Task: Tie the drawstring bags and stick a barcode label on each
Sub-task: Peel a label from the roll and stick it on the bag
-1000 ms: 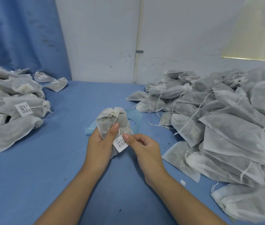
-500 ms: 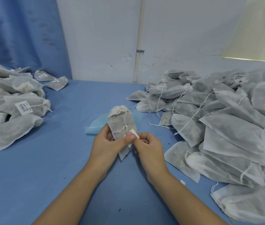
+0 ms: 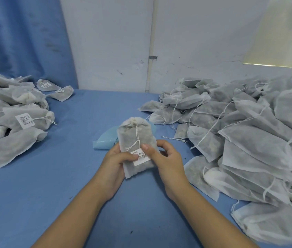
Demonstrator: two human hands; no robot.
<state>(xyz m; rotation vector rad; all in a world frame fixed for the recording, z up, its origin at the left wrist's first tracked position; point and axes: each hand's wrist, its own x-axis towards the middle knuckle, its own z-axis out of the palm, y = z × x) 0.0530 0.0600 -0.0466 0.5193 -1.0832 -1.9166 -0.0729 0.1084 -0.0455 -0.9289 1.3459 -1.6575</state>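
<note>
A grey drawstring bag (image 3: 134, 138) with a knotted white string is held upright over the blue table, its tied neck pointing away from me. My left hand (image 3: 114, 160) grips its left side, thumb pressing the left end of a white barcode label (image 3: 141, 156) on the bag's front. My right hand (image 3: 166, 158) grips the right side, its thumb on the label's right end. The bag's lower corner sticks out below my hands.
A large heap of bags without labels (image 3: 249, 140) fills the right side of the table. A pile of labelled bags (image 3: 16, 119) lies at the left. A light blue sheet (image 3: 105, 140) lies behind the held bag. The blue table (image 3: 52, 185) meets a white wall.
The label, earlier pinched in my right fingers beside the bag, now lies flat on the bag's front under both thumbs. The bag has turned its front face toward me.
</note>
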